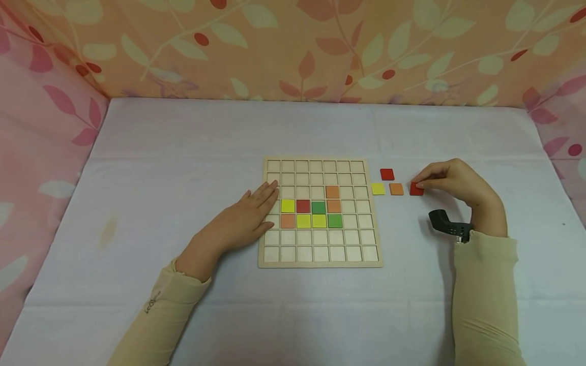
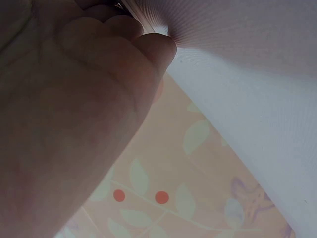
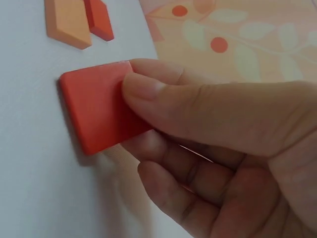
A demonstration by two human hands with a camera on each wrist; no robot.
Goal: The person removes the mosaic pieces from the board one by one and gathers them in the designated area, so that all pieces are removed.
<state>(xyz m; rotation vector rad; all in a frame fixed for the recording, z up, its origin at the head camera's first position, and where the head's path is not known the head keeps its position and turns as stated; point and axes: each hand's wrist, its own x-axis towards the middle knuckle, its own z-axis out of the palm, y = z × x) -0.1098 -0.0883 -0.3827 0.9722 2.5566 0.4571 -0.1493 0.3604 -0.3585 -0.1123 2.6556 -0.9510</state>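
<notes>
My right hand (image 1: 450,178) pinches a red square tile (image 3: 99,106) between thumb and fingers, right of the board. In the right wrist view the thumb lies across one corner of the tile. Flat on the left edge of the wooden grid board (image 1: 320,264) rests my left hand (image 1: 240,221), fingers straight. Yellow, red, green and orange tiles fill several cells in the board's middle, among them a red tile (image 1: 303,206) and a green tile (image 1: 335,220). The left wrist view shows mostly the palm side of the left hand (image 2: 79,99).
Beside the board's right edge lie a yellow tile (image 1: 378,189), an orange tile (image 1: 396,189) and another red tile (image 1: 387,174). A black device (image 1: 446,223) is fixed at the right wrist. White cloth (image 1: 183,147) covers the table, with patterned fabric (image 1: 284,46) behind.
</notes>
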